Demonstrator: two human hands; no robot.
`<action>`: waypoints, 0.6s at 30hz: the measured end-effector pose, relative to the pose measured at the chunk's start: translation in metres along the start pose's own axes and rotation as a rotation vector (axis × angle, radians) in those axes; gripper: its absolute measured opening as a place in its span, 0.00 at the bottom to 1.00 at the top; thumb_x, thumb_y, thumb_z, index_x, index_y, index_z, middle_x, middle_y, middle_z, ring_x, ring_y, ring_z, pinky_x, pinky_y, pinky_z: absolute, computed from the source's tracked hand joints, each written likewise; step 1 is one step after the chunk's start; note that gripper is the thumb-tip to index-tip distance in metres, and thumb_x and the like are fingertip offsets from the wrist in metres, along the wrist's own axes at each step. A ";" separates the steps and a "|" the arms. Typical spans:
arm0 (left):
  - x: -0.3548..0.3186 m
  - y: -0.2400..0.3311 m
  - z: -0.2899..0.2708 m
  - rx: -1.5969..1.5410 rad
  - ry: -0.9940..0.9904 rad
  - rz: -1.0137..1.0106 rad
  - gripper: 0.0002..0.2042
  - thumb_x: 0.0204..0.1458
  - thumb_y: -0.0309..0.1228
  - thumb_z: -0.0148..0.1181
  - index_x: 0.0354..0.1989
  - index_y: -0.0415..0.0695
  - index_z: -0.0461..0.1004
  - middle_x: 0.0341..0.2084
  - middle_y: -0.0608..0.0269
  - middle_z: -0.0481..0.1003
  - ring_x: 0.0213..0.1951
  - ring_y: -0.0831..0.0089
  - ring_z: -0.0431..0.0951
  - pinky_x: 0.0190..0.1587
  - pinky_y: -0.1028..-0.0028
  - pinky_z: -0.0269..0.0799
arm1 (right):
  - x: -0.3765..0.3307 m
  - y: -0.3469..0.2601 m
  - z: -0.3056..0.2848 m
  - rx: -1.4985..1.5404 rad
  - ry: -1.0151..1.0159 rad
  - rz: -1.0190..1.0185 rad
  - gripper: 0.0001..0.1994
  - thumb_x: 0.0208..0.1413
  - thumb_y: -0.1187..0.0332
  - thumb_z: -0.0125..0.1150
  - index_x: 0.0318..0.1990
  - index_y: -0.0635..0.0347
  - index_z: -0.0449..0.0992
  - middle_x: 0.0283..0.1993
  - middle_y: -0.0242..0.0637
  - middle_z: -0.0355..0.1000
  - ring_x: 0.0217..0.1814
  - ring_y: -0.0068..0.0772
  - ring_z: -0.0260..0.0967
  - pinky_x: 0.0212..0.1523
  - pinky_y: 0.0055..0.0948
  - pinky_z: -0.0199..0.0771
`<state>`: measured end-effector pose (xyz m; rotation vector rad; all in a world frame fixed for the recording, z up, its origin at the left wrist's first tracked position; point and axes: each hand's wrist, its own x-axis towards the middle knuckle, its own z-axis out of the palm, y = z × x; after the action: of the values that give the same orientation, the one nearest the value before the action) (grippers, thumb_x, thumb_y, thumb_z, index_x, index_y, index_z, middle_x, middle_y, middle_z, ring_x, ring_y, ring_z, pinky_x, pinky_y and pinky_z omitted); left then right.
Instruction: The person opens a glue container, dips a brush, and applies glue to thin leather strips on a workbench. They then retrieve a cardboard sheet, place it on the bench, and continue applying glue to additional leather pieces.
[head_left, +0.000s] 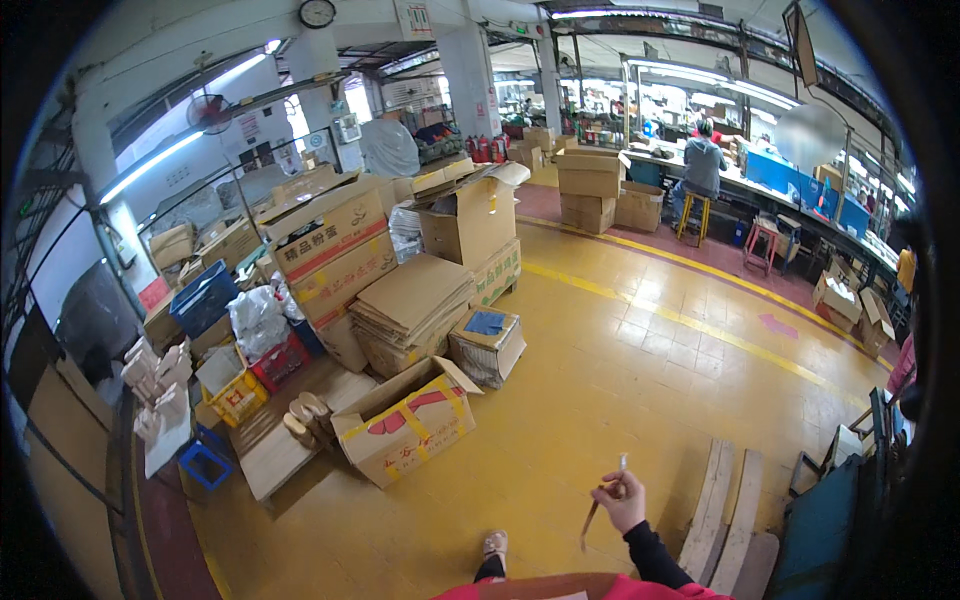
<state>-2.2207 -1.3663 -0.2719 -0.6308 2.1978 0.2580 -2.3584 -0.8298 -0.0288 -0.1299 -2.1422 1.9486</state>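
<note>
Red clothing point(650, 590) lies along the bottom edge of the frame; just above it, right of centre, the right hand point(624, 502) reaches out of a black sleeve point(653, 553). Its grip is closed, thumb and fingers pinching a slim brush-like stick point(589, 522) whose pale end points up and whose brown length slants down over the yellow floor point(560, 400); its exact kind is too small to tell. The left hand is out of view. Carrying the stick well, I judge, calls for a light but steady pinch, both ends kept off the clothing, and a path that gives room to the wooden planks point(708, 500) at lower right and the open carton point(410, 445) left of centre.
</note>
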 end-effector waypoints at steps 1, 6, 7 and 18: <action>0.017 0.017 -0.021 0.048 -0.029 0.045 0.16 0.48 0.41 0.46 0.26 0.44 0.77 0.26 0.53 0.76 0.30 0.58 0.75 0.35 0.59 0.69 | 0.016 0.004 0.008 0.009 0.064 0.047 0.13 0.40 0.79 0.66 0.33 0.62 0.69 0.20 0.27 0.66 0.23 0.15 0.64 0.26 0.17 0.65; 0.121 0.146 -0.151 0.412 -0.021 0.463 0.13 0.46 0.38 0.47 0.28 0.46 0.78 0.29 0.54 0.77 0.34 0.58 0.76 0.37 0.59 0.70 | 0.142 0.008 0.025 0.017 0.319 0.069 0.12 0.40 0.81 0.64 0.32 0.62 0.69 0.20 0.28 0.66 0.23 0.16 0.64 0.25 0.16 0.65; 0.145 0.182 -0.181 0.518 0.058 0.597 0.13 0.45 0.38 0.47 0.28 0.46 0.78 0.30 0.54 0.77 0.35 0.58 0.77 0.37 0.59 0.71 | 0.161 0.010 0.029 0.005 0.360 0.097 0.12 0.40 0.81 0.64 0.32 0.62 0.69 0.20 0.28 0.66 0.23 0.16 0.64 0.25 0.16 0.65; 0.238 0.566 -0.532 -1.193 0.026 0.694 0.14 0.48 0.40 0.61 0.35 0.45 0.70 0.28 0.69 0.73 0.28 0.80 0.74 0.28 0.78 0.69 | 0.475 0.056 0.016 -0.016 0.471 0.001 0.12 0.42 0.83 0.61 0.33 0.63 0.67 0.18 0.28 0.65 0.21 0.17 0.65 0.26 0.17 0.67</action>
<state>-2.9955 -1.1704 -0.1237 -0.4044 2.0333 1.9904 -2.8265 -0.7314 -0.0295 -0.5348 -1.8437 1.6894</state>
